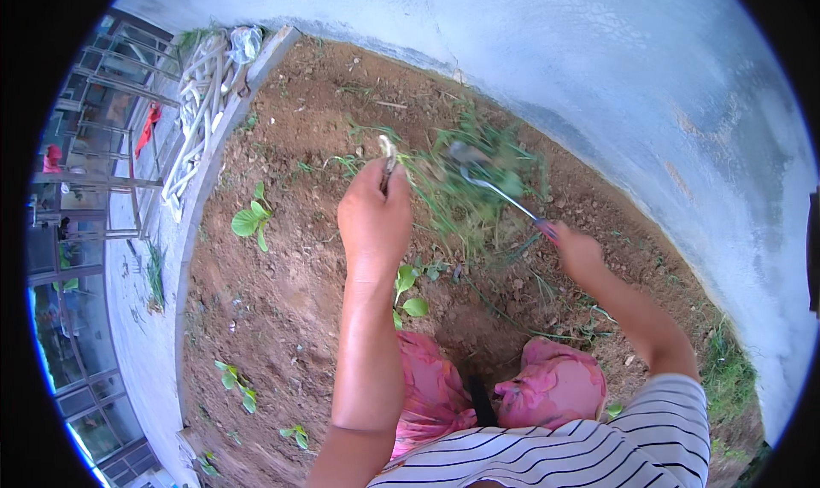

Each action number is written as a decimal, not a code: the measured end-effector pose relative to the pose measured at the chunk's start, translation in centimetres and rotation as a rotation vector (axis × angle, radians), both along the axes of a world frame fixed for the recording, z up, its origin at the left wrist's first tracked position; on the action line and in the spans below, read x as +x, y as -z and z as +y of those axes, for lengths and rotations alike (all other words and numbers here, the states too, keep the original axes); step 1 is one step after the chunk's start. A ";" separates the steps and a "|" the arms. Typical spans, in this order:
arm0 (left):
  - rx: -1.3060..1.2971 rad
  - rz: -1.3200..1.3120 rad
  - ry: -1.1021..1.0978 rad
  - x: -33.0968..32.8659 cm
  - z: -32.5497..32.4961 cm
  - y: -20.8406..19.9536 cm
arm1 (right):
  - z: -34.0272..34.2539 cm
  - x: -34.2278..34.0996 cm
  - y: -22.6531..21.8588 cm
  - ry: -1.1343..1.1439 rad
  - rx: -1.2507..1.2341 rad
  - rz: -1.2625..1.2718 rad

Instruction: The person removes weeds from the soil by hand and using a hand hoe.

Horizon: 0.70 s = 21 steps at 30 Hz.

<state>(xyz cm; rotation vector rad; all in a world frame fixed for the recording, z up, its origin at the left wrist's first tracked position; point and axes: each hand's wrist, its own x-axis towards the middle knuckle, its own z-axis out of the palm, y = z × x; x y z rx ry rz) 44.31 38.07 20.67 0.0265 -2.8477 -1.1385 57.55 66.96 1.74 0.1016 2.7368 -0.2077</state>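
Observation:
My right hand [577, 253] is closed around the reddish handle of a small hand hoe [506, 196]. The hoe's thin metal shaft reaches up and left, and its blurred grey head lies in a clump of pulled-looking grass [483, 159]. My left hand [374, 210], left of that clump, is a fist with the thumb side up. A short slim piece [389, 151], pale at its tip and darker lower down, sticks out of the fist; its kind cannot be made out. Just below the left hand, a leafy seedling [410, 296] grows near my knees.
Brown soil [282, 292] bears several other green seedlings [248, 221]. A concrete edging [195, 223] bounds it on the left, with pale poles [201, 104] heaped beyond. A whitish wall [615, 78] curves along the far and right sides. Grass [726, 373] grows by its foot.

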 end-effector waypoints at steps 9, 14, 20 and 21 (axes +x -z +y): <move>0.046 -0.004 0.111 0.1 2.9 0.7 | 17.3 32.2 -9.4 0.708 0.518 -0.188; 0.141 0.064 0.144 1.1 5.8 0.2 | 12.6 27.1 -6.7 0.854 0.117 0.330; 0.153 0.002 0.027 1.6 5.8 -0.5 | -0.4 8.9 -3.2 0.912 -1.494 -0.181; 0.087 0.050 0.073 1.3 5.4 0.1 | -1.7 7.3 -1.1 0.783 -1.587 -0.235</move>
